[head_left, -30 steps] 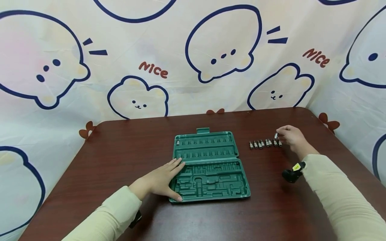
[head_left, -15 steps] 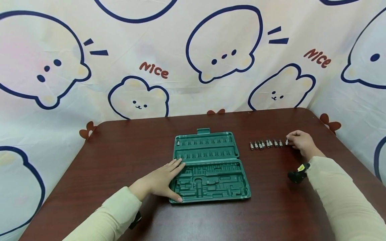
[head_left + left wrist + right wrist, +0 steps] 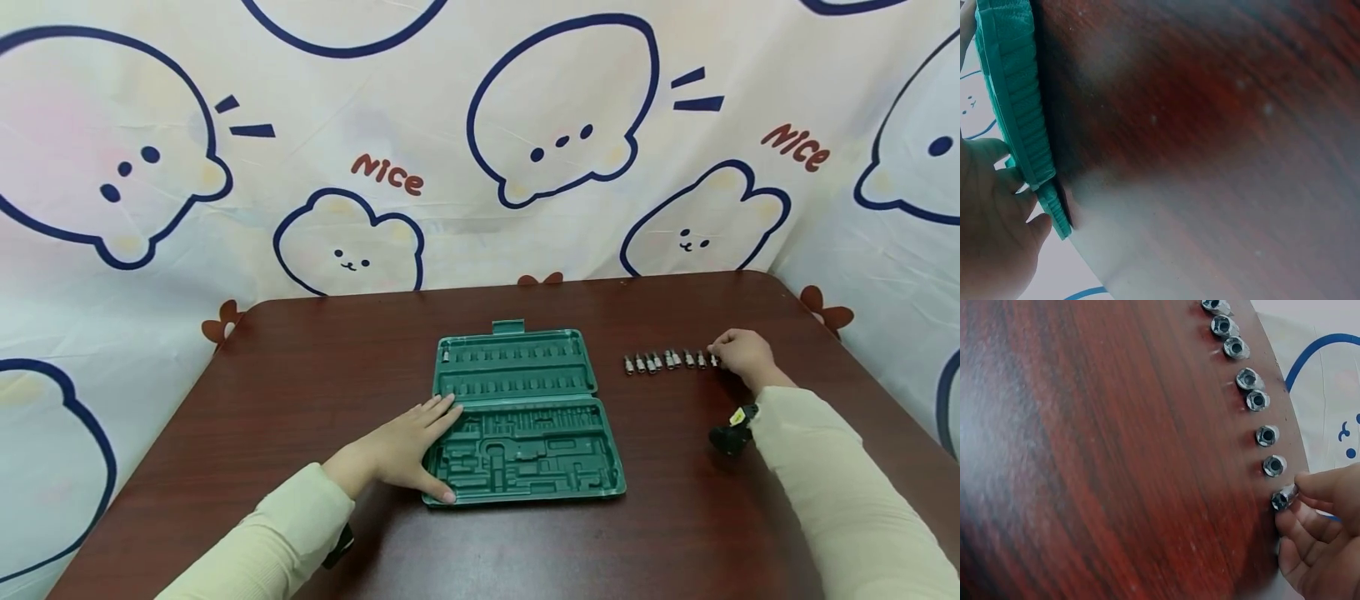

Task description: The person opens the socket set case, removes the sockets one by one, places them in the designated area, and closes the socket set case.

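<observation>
An open green tool case (image 3: 522,417) with moulded slots lies in the middle of the dark red table (image 3: 300,400); one small bit (image 3: 446,356) sits in its upper left slot. My left hand (image 3: 408,450) rests flat with straight fingers on the case's left edge (image 3: 1022,131). To the right stands a row of several small metal sockets (image 3: 663,361) (image 3: 1254,394). My right hand (image 3: 738,354) pinches the socket at the row's right end (image 3: 1282,499) between thumb and fingertips (image 3: 1313,487), the socket standing on the table.
A cartoon bear cloth (image 3: 525,125) hangs behind and around the table. The table's far edge (image 3: 525,283) and right corner lie close behind the socket row. A black wrist camera mount (image 3: 726,435) shows under my right sleeve.
My right hand carried a socket from above the row to its right end and set it down there, still pinching it. The left hand has not moved.
</observation>
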Action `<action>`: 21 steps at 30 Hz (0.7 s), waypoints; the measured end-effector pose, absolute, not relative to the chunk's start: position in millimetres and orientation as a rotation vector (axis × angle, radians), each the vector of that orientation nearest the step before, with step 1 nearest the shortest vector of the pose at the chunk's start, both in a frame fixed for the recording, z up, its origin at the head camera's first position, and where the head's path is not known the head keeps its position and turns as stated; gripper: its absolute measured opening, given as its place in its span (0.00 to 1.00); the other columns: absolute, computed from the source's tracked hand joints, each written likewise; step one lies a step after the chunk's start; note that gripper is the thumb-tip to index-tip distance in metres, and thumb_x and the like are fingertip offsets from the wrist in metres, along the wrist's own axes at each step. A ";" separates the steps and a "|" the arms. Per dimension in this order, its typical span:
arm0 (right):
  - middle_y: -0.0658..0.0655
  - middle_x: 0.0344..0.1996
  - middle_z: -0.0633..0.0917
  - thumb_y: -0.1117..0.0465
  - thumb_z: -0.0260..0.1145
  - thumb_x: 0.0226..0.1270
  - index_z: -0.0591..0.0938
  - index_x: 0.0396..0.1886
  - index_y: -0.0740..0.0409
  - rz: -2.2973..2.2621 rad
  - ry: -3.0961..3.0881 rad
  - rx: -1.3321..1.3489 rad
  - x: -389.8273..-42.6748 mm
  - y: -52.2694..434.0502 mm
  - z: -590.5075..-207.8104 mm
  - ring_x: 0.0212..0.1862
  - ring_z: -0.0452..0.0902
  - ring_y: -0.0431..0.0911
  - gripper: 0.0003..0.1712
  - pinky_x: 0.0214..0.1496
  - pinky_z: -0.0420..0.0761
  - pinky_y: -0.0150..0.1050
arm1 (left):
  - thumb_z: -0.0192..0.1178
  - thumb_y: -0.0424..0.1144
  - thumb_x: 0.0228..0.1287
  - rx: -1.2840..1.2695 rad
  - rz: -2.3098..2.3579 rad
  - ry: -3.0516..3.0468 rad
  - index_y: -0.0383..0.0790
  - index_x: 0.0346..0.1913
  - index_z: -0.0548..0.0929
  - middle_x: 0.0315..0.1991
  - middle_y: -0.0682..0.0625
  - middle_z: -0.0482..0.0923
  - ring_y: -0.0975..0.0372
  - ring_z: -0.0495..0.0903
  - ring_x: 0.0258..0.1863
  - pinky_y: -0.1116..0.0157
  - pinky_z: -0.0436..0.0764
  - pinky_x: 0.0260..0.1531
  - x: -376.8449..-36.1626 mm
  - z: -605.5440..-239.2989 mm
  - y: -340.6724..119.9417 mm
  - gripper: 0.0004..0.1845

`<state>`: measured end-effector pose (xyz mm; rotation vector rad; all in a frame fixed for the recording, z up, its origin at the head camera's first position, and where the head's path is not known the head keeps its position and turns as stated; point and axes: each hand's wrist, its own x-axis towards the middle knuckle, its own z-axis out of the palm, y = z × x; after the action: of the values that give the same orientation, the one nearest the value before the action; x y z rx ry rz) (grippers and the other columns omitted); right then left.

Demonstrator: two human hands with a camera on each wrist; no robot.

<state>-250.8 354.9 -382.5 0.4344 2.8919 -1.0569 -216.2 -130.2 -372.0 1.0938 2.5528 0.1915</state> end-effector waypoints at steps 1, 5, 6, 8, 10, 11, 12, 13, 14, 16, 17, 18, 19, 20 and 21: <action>0.56 0.20 0.75 0.64 0.49 0.63 0.73 0.34 0.72 -1.033 2.897 0.431 -251.1 354.4 -382.2 0.25 0.68 0.48 0.13 0.25 0.67 0.38 | 0.53 0.73 0.34 1.097 0.189 2.553 0.42 0.67 0.45 0.67 0.45 0.38 0.54 0.39 0.64 0.55 0.48 0.58 -216.2 -371.6 -130.0 0.59; 0.56 0.19 0.74 0.64 0.51 0.62 0.74 0.34 0.73 -0.973 2.918 0.408 -252.2 352.4 -380.8 0.24 0.68 0.48 0.13 0.27 0.68 0.39 | 0.54 0.72 0.35 1.099 0.194 2.552 0.41 0.67 0.44 0.67 0.45 0.38 0.53 0.39 0.64 0.55 0.46 0.59 -215.9 -369.4 -129.4 0.59; 0.56 0.19 0.74 0.63 0.51 0.62 0.73 0.34 0.73 -0.973 2.916 0.412 -252.3 351.7 -380.5 0.24 0.68 0.48 0.13 0.27 0.68 0.39 | 0.54 0.72 0.35 1.098 0.197 2.550 0.41 0.67 0.44 0.67 0.45 0.38 0.53 0.39 0.64 0.55 0.47 0.59 -215.7 -368.9 -129.3 0.59; 0.56 0.19 0.74 0.63 0.51 0.62 0.73 0.34 0.73 -0.960 2.919 0.414 -252.4 351.1 -380.1 0.24 0.68 0.48 0.13 0.27 0.68 0.39 | 0.54 0.71 0.36 1.098 0.203 2.548 0.41 0.67 0.44 0.67 0.45 0.38 0.53 0.39 0.64 0.55 0.47 0.58 -215.2 -368.1 -129.2 0.59; 0.56 0.19 0.74 0.63 0.51 0.62 0.73 0.34 0.73 -0.959 2.914 0.418 -251.9 350.9 -379.7 0.24 0.68 0.48 0.13 0.27 0.68 0.39 | 0.54 0.71 0.36 1.101 0.206 2.548 0.41 0.67 0.44 0.67 0.45 0.38 0.53 0.39 0.64 0.55 0.47 0.58 -214.8 -367.7 -129.2 0.59; 0.56 0.19 0.74 0.63 0.51 0.62 0.73 0.34 0.73 -0.960 2.911 0.417 -251.5 350.9 -379.2 0.24 0.68 0.48 0.13 0.27 0.68 0.39 | 0.54 0.71 0.36 1.102 0.209 2.548 0.41 0.67 0.45 0.67 0.45 0.38 0.53 0.39 0.64 0.55 0.47 0.58 -214.7 -367.7 -129.3 0.59; 0.56 0.19 0.74 0.63 0.51 0.62 0.72 0.35 0.74 -0.964 2.907 0.418 -250.9 350.7 -378.6 0.24 0.68 0.48 0.14 0.27 0.69 0.39 | 0.54 0.71 0.36 1.104 0.211 2.549 0.41 0.67 0.45 0.67 0.45 0.38 0.53 0.39 0.64 0.55 0.47 0.58 -214.5 -367.4 -129.3 0.59; 0.56 0.19 0.74 0.63 0.51 0.62 0.72 0.35 0.74 -0.969 2.904 0.420 -250.3 350.9 -378.4 0.24 0.69 0.48 0.14 0.27 0.69 0.39 | 0.55 0.71 0.36 1.106 0.214 2.549 0.41 0.67 0.45 0.67 0.45 0.38 0.53 0.39 0.64 0.55 0.47 0.58 -214.4 -367.6 -129.3 0.59; 0.56 0.20 0.74 0.63 0.51 0.62 0.72 0.35 0.74 -0.981 2.896 0.425 -249.8 351.2 -378.3 0.24 0.69 0.48 0.14 0.27 0.69 0.39 | 0.55 0.71 0.36 1.107 0.218 2.549 0.41 0.67 0.45 0.67 0.45 0.38 0.53 0.39 0.64 0.55 0.47 0.58 -214.3 -367.6 -129.2 0.59; 0.56 0.20 0.74 0.63 0.51 0.62 0.72 0.35 0.74 -1.008 2.880 0.437 -248.8 351.6 -377.7 0.25 0.69 0.49 0.14 0.26 0.69 0.39 | 0.55 0.71 0.36 1.107 0.223 2.548 0.41 0.67 0.45 0.67 0.45 0.38 0.53 0.38 0.64 0.55 0.47 0.58 -214.2 -368.0 -129.1 0.59; 0.56 0.20 0.74 0.63 0.51 0.62 0.72 0.35 0.74 -1.019 2.878 0.444 -248.6 351.9 -377.6 0.25 0.69 0.49 0.14 0.26 0.69 0.39 | 0.55 0.71 0.36 1.107 0.227 2.547 0.41 0.67 0.44 0.67 0.45 0.38 0.53 0.38 0.64 0.55 0.47 0.58 -214.3 -368.2 -129.1 0.59; 0.56 0.20 0.74 0.63 0.50 0.62 0.72 0.35 0.73 -1.029 2.878 0.452 -248.3 352.1 -377.5 0.25 0.69 0.49 0.14 0.26 0.69 0.39 | 0.55 0.71 0.36 1.106 0.231 2.546 0.41 0.67 0.44 0.67 0.45 0.38 0.53 0.38 0.64 0.55 0.47 0.58 -214.3 -368.2 -129.1 0.59; 0.57 0.20 0.75 0.63 0.50 0.62 0.73 0.36 0.73 -1.040 2.880 0.458 -248.1 352.4 -377.2 0.25 0.69 0.49 0.14 0.25 0.69 0.38 | 0.54 0.71 0.36 1.106 0.234 2.545 0.41 0.67 0.44 0.67 0.45 0.37 0.53 0.38 0.64 0.55 0.47 0.58 -214.4 -368.5 -129.3 0.59; 0.57 0.21 0.75 0.63 0.50 0.62 0.73 0.36 0.73 -1.048 2.886 0.462 -248.1 352.8 -377.2 0.25 0.69 0.49 0.14 0.25 0.69 0.38 | 0.54 0.71 0.36 1.106 0.235 2.544 0.41 0.67 0.44 0.67 0.45 0.37 0.53 0.38 0.64 0.55 0.47 0.58 -214.5 -368.7 -129.5 0.59; 0.57 0.22 0.75 0.63 0.49 0.62 0.74 0.36 0.73 -1.053 2.895 0.464 -248.3 353.1 -377.0 0.25 0.69 0.49 0.14 0.24 0.69 0.38 | 0.54 0.71 0.36 1.105 0.239 2.543 0.41 0.67 0.44 0.67 0.45 0.37 0.53 0.38 0.64 0.55 0.47 0.58 -214.6 -368.7 -129.7 0.59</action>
<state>-248.3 353.1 -377.0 0.4642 2.8951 -1.0525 -214.6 -129.7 -368.7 1.1048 2.5431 0.2391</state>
